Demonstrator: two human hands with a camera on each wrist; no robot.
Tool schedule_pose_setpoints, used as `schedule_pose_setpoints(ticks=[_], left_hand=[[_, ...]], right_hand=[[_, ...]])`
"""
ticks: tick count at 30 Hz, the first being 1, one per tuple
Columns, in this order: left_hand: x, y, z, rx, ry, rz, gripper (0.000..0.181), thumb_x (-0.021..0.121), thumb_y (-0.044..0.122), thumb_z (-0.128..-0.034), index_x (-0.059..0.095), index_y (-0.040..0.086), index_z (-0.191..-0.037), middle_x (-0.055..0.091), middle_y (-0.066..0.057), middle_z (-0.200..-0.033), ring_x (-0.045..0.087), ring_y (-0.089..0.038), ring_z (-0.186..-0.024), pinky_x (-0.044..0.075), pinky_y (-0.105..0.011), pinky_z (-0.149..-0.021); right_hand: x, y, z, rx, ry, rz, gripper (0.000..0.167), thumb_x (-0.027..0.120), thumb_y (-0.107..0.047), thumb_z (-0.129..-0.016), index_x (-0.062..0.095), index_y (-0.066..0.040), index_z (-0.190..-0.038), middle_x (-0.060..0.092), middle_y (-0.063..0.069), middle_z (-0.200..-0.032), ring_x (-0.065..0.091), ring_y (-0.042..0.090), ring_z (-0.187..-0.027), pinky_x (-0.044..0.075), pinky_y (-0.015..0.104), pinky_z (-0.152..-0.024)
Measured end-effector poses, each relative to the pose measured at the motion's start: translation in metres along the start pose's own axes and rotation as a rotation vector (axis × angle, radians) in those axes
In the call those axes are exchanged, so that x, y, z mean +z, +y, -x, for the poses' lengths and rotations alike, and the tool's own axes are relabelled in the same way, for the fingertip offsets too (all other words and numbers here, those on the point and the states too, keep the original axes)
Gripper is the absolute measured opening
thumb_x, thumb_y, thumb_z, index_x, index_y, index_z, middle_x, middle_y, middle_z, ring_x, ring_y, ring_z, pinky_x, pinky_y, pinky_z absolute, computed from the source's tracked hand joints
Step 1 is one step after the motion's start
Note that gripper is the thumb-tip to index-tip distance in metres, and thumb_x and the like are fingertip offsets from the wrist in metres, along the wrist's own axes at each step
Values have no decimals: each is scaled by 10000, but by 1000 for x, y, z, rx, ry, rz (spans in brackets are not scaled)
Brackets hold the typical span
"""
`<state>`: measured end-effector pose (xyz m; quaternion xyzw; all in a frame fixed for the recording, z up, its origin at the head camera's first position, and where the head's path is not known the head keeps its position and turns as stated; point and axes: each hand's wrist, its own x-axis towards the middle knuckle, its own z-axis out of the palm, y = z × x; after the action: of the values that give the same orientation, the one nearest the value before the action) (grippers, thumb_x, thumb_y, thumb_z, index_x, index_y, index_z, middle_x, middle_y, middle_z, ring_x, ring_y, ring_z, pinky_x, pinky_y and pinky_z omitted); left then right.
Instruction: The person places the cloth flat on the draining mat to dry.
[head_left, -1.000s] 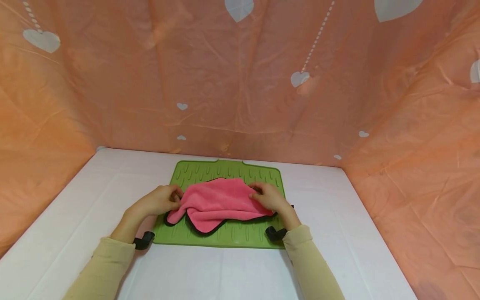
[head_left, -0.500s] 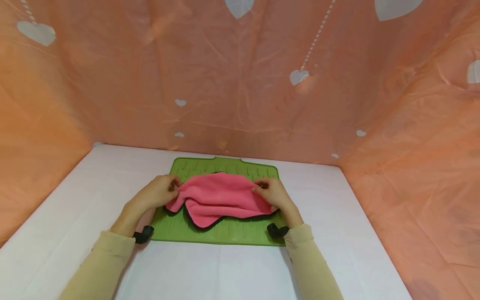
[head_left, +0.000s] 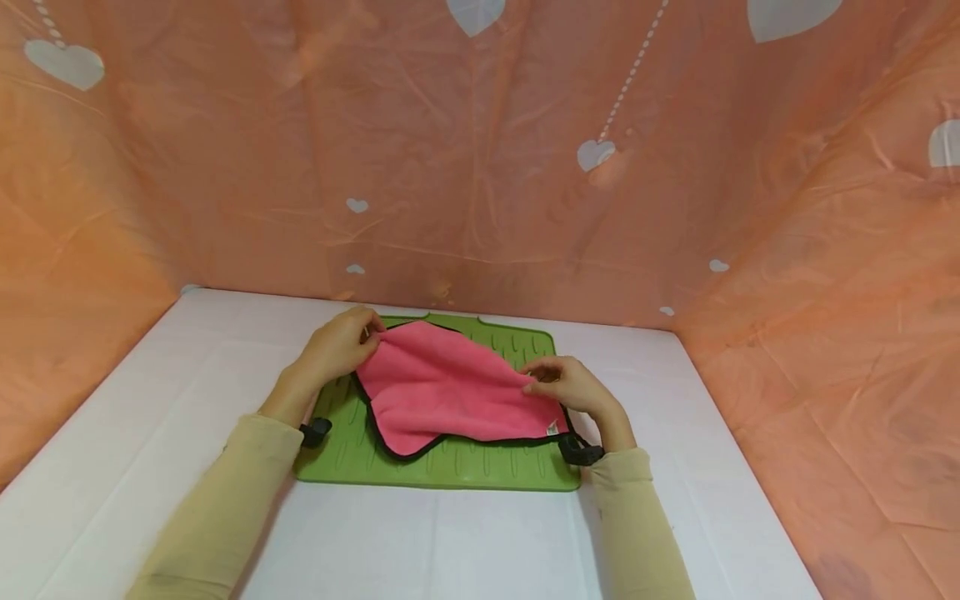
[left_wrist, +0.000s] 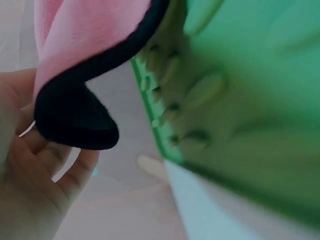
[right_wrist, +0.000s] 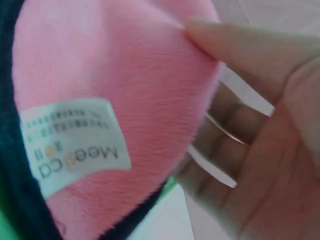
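A pink cloth [head_left: 450,392] with a black border lies partly raised over a green ridged mat [head_left: 472,475]. At its upper left corner the left hand [head_left: 337,346] pinches the cloth; in the left wrist view the black-edged part [left_wrist: 75,115] hangs beside that hand [left_wrist: 35,185]. The right hand [head_left: 573,387] pinches the cloth's right side between thumb and fingers. In the right wrist view, a white printed label [right_wrist: 77,142] shows on the cloth next to the right hand [right_wrist: 260,115].
The mat rests on a white-covered table [head_left: 435,542]. Orange sheeting with pale hearts [head_left: 465,183] rises behind the table and along both sides. A black strap piece is at each wrist.
The left hand has moved up and toward the right, lifting the cloth's left end with it. The right hand has shifted a little to the right, and the cloth is spread flatter, its label now showing.
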<state>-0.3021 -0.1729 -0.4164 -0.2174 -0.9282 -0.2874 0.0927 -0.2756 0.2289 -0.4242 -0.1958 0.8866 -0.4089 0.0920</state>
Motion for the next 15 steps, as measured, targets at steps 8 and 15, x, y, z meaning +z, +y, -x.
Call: schedule_pose_setpoints(ticks=[8,15], left_hand=[[16,-6,5,-18,-220,19,100,678,45,-952,751,26,-1017,718,-101,-947,663,-282,-928,546,-514,-861],[11,-9,10,-29,-195,71,128,667,46,-943,748,8,-1036,732,-125,-963,674,-283,-907,552,-489,-829]], right_hand=[[7,-1,1,29,-182,6,223,813,-166,-898,813,-84,-1105,777,-2,-1049,632,120,-926,529,289,-822],[9,-5,3,38,-172,26,204,808,-248,-909,825,-152,-1089,778,-35,-1044,648,129,-935,531,315,-833]])
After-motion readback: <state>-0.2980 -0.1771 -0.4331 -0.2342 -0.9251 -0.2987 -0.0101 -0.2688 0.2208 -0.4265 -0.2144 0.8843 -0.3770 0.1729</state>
